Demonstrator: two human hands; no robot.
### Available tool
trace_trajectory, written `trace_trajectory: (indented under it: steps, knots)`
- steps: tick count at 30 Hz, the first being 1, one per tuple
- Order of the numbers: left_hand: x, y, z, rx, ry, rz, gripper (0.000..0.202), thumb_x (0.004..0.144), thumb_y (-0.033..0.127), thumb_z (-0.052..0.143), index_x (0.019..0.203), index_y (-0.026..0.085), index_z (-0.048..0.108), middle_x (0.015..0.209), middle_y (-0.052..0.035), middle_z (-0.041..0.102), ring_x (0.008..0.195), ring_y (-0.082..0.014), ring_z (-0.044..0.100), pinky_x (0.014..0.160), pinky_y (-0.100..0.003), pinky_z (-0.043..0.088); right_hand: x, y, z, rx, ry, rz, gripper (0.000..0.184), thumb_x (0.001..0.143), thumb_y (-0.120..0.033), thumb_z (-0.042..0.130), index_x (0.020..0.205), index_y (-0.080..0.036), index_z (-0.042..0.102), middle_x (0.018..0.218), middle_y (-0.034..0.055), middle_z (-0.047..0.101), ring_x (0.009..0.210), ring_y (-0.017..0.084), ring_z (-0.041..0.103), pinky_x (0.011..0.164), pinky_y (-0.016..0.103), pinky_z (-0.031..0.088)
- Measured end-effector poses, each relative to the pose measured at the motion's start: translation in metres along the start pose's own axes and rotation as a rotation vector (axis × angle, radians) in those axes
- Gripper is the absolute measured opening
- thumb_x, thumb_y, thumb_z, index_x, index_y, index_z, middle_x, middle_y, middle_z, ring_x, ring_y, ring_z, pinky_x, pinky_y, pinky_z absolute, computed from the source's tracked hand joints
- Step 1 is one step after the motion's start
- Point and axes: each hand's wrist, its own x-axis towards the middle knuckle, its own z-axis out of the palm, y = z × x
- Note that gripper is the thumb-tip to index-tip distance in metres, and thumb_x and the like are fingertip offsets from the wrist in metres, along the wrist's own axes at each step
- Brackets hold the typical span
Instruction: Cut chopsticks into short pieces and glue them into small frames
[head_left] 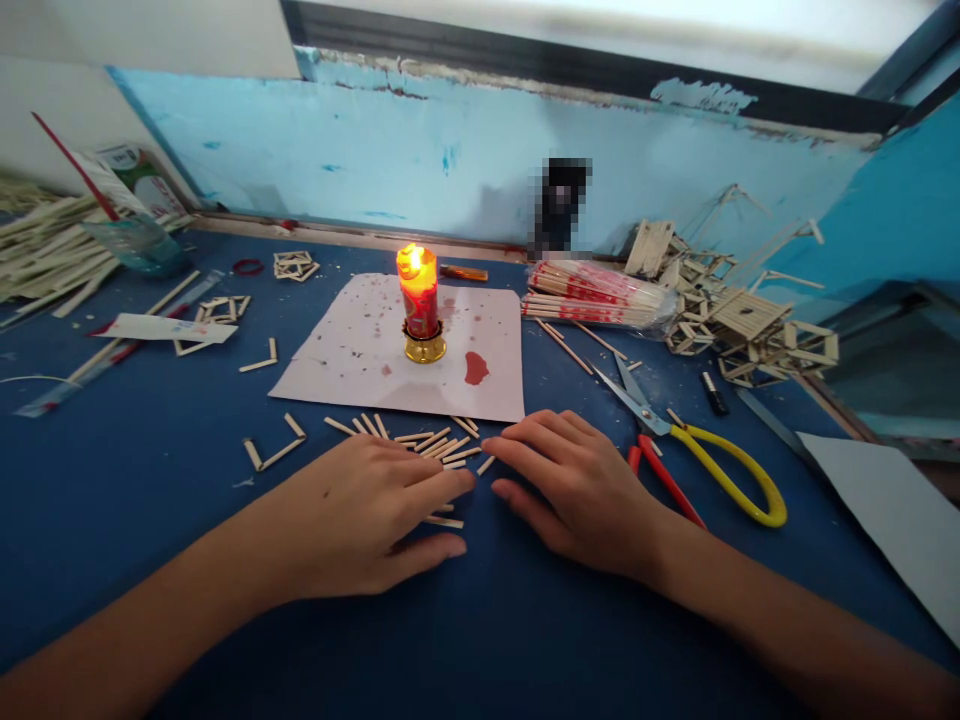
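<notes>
My left hand lies flat on the blue table, fingers stretched out over several short wooden sticks. One stick pokes out between its thumb and fingers. My right hand rests palm down beside it, fingers extended toward the same sticks, fingertips nearly meeting the left hand's. Neither hand grips anything. Just beyond the sticks a lit red candle in a gold holder stands on a wax-spotted white paper.
Yellow-and-red scissors lie right of my right hand. A wrapped stick bundle and glued stick frames sit at the back right. Loose sticks pile at far left. Grey card lies at right.
</notes>
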Motion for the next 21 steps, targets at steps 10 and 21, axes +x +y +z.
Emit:
trace_trajectory:
  steps: [10,21]
  knots:
    - [0.001,-0.042,0.005,0.355,0.249,-0.238,0.016,0.102,0.033,0.060,0.100,0.023,0.072,0.084,0.0006,0.073,0.068,-0.0187,0.067,0.058,-0.032,0.038,0.005,0.002,0.004,0.014,-0.135,0.138,0.029,0.103,-0.030,0.057,0.126,-0.015,0.066,0.117,0.0123,0.067,0.102,0.028,0.058,0.091,0.047,0.051]
    - [0.009,-0.045,0.009,0.311,0.199,-0.261,0.027,0.105,0.029,0.052,0.097,0.022,0.076,0.096,-0.0027,0.074,0.080,-0.0182,0.068,0.060,-0.029,0.039,0.014,-0.005,0.009,-0.042,-0.153,0.169,0.044,0.104,-0.038,0.056,0.137,-0.011,0.062,0.117,0.0145,0.065,0.105,0.029,0.059,0.097,0.047,0.050]
